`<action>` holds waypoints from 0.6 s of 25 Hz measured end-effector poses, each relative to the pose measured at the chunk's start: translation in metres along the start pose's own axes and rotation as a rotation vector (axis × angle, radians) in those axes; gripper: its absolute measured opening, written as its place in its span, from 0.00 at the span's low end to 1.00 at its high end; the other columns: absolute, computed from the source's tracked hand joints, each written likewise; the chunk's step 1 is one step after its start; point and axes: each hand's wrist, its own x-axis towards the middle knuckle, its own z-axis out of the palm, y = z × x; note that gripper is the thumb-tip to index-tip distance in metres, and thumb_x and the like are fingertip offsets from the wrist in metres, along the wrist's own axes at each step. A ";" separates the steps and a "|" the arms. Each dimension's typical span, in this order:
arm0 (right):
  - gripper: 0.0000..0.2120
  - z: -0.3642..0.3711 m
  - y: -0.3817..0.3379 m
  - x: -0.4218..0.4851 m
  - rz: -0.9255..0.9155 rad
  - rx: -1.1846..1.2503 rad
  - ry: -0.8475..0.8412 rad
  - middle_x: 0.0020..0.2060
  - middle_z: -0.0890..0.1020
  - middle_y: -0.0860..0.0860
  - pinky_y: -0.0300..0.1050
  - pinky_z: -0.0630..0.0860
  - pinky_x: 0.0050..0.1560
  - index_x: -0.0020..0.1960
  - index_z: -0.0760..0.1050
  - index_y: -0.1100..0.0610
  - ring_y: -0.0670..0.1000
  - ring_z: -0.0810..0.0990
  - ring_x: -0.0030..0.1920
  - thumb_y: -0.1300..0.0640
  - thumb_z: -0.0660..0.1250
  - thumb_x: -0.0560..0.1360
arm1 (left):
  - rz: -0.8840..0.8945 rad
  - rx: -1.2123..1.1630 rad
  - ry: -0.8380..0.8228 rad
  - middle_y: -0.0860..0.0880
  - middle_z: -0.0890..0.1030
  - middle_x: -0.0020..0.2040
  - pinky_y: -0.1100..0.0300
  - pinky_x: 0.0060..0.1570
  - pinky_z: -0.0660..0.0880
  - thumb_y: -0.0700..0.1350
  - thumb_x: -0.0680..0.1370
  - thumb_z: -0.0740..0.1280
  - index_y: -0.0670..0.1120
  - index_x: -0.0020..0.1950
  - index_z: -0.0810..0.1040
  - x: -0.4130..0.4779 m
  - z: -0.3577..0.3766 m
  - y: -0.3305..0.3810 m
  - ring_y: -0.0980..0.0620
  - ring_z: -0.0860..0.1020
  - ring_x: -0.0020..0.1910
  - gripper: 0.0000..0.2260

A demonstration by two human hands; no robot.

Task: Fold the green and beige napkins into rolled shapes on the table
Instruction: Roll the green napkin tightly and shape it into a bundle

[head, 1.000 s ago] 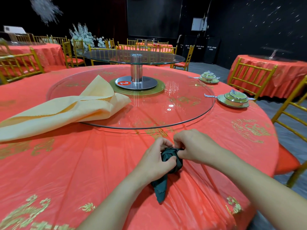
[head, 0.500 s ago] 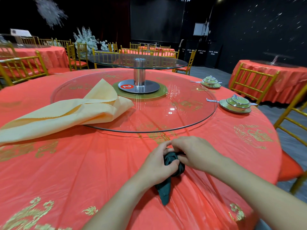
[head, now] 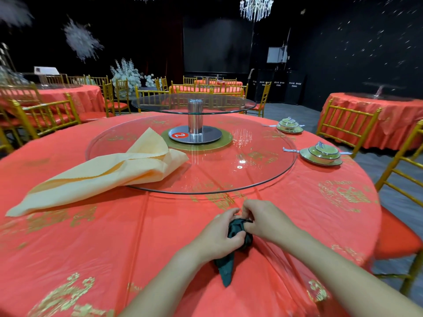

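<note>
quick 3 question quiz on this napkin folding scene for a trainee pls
1. True or false: the beige napkin is already rolled into a tight shape.
2. Multiple choice: what is the left hand gripping together with the right hand? A) the green napkin B) a covered bowl C) a chair
3. Fill in: the beige napkin lies partly on the red tablecloth and partly on the glass ____.

Key
1. False: it lies loosely folded and untouched.
2. A: both hands pinch the bunched upper part, while its pointed tail rests on the tablecloth toward the person.
3. Turntable.
</note>
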 end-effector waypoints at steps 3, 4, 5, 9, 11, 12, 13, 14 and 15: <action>0.08 -0.003 -0.001 -0.004 -0.015 0.000 -0.011 0.42 0.76 0.47 0.46 0.73 0.43 0.44 0.71 0.49 0.52 0.75 0.46 0.60 0.64 0.68 | -0.006 0.018 -0.029 0.47 0.73 0.65 0.56 0.65 0.67 0.59 0.67 0.60 0.43 0.73 0.61 -0.003 -0.004 0.009 0.51 0.71 0.64 0.38; 0.08 -0.004 0.000 -0.005 -0.028 0.014 -0.015 0.41 0.77 0.48 0.46 0.73 0.43 0.44 0.72 0.50 0.52 0.75 0.45 0.61 0.63 0.67 | -0.021 0.033 -0.039 0.47 0.72 0.66 0.57 0.65 0.66 0.57 0.68 0.61 0.42 0.73 0.60 -0.004 -0.005 0.012 0.51 0.71 0.64 0.37; 0.08 -0.005 0.000 -0.005 -0.043 0.024 -0.025 0.40 0.77 0.48 0.46 0.73 0.43 0.43 0.72 0.50 0.51 0.74 0.43 0.62 0.64 0.67 | -0.034 0.048 -0.050 0.47 0.72 0.67 0.57 0.66 0.66 0.55 0.69 0.61 0.42 0.74 0.59 -0.004 -0.006 0.012 0.51 0.70 0.65 0.36; 0.07 -0.009 -0.004 -0.001 -0.085 -0.012 -0.057 0.36 0.74 0.49 0.45 0.66 0.39 0.39 0.68 0.54 0.51 0.70 0.39 0.64 0.64 0.66 | -0.073 0.077 -0.067 0.47 0.72 0.68 0.54 0.66 0.66 0.58 0.68 0.59 0.43 0.75 0.57 -0.003 -0.005 0.014 0.50 0.71 0.65 0.38; 0.09 -0.007 -0.006 0.000 -0.071 -0.014 -0.036 0.36 0.74 0.50 0.44 0.63 0.37 0.36 0.66 0.54 0.52 0.70 0.39 0.65 0.64 0.66 | -0.081 0.090 -0.052 0.46 0.71 0.68 0.53 0.67 0.65 0.60 0.66 0.58 0.43 0.75 0.57 -0.003 -0.003 0.015 0.49 0.70 0.66 0.40; 0.11 -0.005 -0.006 0.000 -0.062 -0.024 -0.028 0.35 0.73 0.50 0.44 0.62 0.37 0.34 0.64 0.53 0.52 0.70 0.39 0.65 0.63 0.66 | -0.093 0.091 -0.043 0.46 0.70 0.69 0.53 0.68 0.64 0.60 0.66 0.58 0.43 0.75 0.57 -0.004 -0.002 0.016 0.48 0.69 0.67 0.40; 0.13 -0.003 -0.006 0.000 -0.051 -0.036 -0.017 0.36 0.73 0.50 0.44 0.64 0.37 0.32 0.62 0.51 0.52 0.70 0.39 0.65 0.63 0.66 | -0.104 0.083 -0.037 0.45 0.69 0.70 0.54 0.68 0.63 0.58 0.67 0.59 0.43 0.75 0.56 -0.003 -0.001 0.016 0.49 0.68 0.68 0.39; 0.15 0.000 -0.005 -0.002 -0.038 -0.044 -0.004 0.36 0.73 0.50 0.45 0.66 0.38 0.32 0.60 0.49 0.53 0.70 0.40 0.65 0.63 0.66 | -0.111 0.067 -0.029 0.45 0.69 0.70 0.54 0.68 0.64 0.56 0.68 0.59 0.42 0.75 0.56 -0.003 0.000 0.016 0.49 0.68 0.68 0.38; 0.14 0.002 -0.004 -0.004 -0.030 -0.045 0.015 0.37 0.74 0.50 0.46 0.67 0.39 0.32 0.61 0.49 0.54 0.71 0.41 0.64 0.63 0.66 | -0.113 0.046 -0.022 0.45 0.69 0.70 0.54 0.68 0.64 0.55 0.68 0.59 0.42 0.75 0.56 -0.003 0.001 0.016 0.49 0.68 0.68 0.37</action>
